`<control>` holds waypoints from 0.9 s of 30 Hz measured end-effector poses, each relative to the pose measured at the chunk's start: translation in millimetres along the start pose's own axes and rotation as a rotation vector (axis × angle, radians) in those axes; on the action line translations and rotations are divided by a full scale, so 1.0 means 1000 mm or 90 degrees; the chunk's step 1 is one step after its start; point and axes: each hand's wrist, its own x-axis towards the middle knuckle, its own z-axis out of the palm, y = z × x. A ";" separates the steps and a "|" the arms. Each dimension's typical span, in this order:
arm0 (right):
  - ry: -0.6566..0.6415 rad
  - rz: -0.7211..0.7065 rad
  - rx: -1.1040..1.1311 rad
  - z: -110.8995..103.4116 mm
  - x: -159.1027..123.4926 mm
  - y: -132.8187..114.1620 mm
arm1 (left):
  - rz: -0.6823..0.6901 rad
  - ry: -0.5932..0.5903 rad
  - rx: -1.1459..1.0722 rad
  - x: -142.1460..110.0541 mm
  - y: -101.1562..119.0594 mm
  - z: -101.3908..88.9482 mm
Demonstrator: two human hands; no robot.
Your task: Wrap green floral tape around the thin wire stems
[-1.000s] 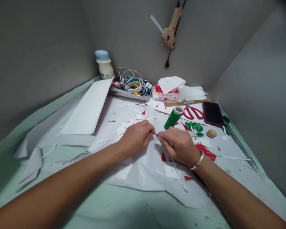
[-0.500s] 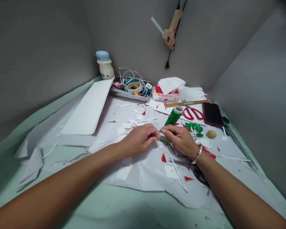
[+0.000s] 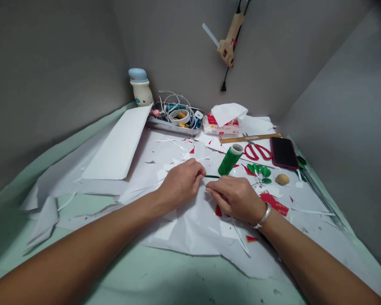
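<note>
Walls: grey (image 3: 178, 51), glue gun (image 3: 231, 38) hanging against the back one.
Table: pale green cover (image 3: 190, 279), white paper (image 3: 193, 243) over most of it, reaching toward the near edge.
Green strip: thin, held above mid-table, between the hands.
Left hand (image 3: 184, 180): thumb and fingertips pinching one end of green strip (image 3: 212, 176).
Right hand (image 3: 239, 199): fingers curled, tips together, strip's other end passing behind; can't tell if gripping.
Spool (image 3: 230, 160): green, just beyond right hand.
Far edge: metal tray (image 3: 165, 124), tissue pack (image 3: 222, 129).
Right edge: phone (image 3: 285, 152), near red-handled scissors (image 3: 256, 151).
</note>
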 end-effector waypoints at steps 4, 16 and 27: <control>-0.023 0.005 -0.038 0.000 0.001 0.002 | -0.002 0.008 0.027 -0.001 0.001 -0.001; 0.146 0.173 0.197 -0.002 0.004 0.017 | 0.123 -0.137 -0.026 -0.003 0.006 0.000; -0.047 0.002 -0.014 0.001 0.004 -0.003 | -0.042 0.041 -0.093 0.002 0.002 -0.003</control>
